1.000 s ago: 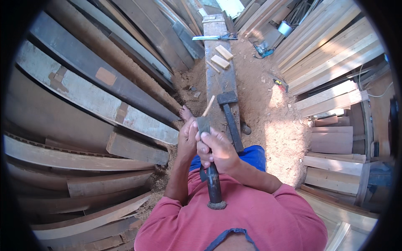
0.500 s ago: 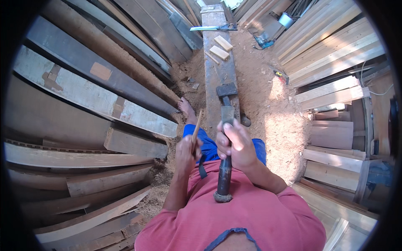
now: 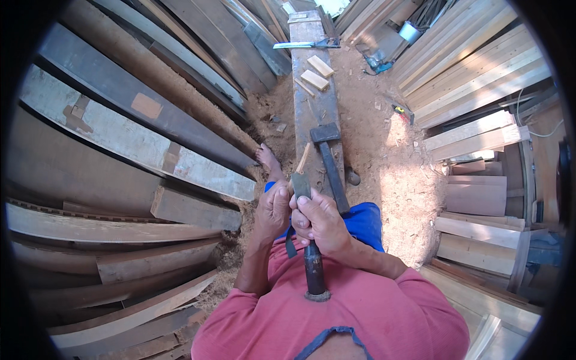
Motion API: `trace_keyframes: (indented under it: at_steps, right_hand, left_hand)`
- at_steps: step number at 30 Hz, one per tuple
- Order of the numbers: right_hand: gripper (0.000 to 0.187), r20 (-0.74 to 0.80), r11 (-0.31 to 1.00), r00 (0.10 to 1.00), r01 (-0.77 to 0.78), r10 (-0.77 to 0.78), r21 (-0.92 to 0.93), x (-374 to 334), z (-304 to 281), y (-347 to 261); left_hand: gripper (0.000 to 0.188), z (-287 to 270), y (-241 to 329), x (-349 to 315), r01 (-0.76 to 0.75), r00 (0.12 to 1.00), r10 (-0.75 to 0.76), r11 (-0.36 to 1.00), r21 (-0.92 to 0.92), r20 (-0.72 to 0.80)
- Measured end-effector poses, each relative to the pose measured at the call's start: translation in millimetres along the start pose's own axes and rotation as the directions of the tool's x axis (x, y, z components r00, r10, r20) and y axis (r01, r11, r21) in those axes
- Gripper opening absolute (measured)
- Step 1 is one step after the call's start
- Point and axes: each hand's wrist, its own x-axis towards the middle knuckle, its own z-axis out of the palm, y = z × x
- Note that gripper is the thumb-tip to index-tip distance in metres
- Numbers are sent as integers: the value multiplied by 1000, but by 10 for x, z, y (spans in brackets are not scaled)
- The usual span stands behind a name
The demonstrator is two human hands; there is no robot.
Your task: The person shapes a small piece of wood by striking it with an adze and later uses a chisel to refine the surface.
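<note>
My right hand [image 3: 321,221] is wrapped round a wide chisel [image 3: 314,269]. Its dark handle points back to my chest and its flat metal blade points away from me. Closed beside it, my left hand [image 3: 273,209] grips a thin wooden stick [image 3: 304,157], whose far end sticks out past the blade. The blade lies against or just over the stick; its edge contact is hard to tell. Beyond my hands a dark mallet [image 3: 325,132] rests on the long narrow bench [image 3: 305,111], its handle toward me.
Two small pale wood blocks [image 3: 314,79], a thin strip [image 3: 304,87] and a handsaw [image 3: 306,44] lie farther along the bench. Boards [image 3: 144,138] lean on the left, and stacked planks [image 3: 474,60] stand right. A teal power tool [image 3: 379,65] and a tape measure [image 3: 401,110] sit on the sawdust-covered floor.
Both hands have drawn together. The chisel has come back and left, and its blade now meets or overlaps the stick, which has tilted right. The mallet handle is now uncovered.
</note>
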Motion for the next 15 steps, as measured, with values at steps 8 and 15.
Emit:
trace_keyframes:
  at_steps: [8, 15]
  right_hand:
    - [16, -142, 890, 901, 360, -409, -280, -250, -167, -377]
    - [21, -77, 865, 954, 226, -289, -447, 198, -363, -458]
  left_hand:
    - [45, -158, -329, -655, 386, 919, -386, 836, -389, 83]
    - [48, 72, -55, -196, 563, 818, -361, 347, -750, 448]
